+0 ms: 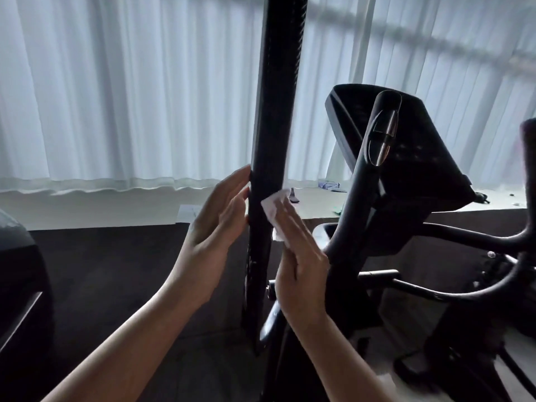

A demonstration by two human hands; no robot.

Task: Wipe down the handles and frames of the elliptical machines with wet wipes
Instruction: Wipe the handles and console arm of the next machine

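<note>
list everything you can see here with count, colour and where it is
tall handle bar: one, black, upright at centre
wet wipe: one, white, pressed against the bar's right side
console: one, black, right of the bar
curved handle with metal sensor: one, black and silver, in front of the console
lower frame tubes: several, black, lower right
curtains: white, across the window behind
scraps on the sill: a few, bluish and green, too small to identify
left hand: one, fingers straight, touching the bar's left side
right hand: one, fingers flat, pressing the wipe to the bar
</note>
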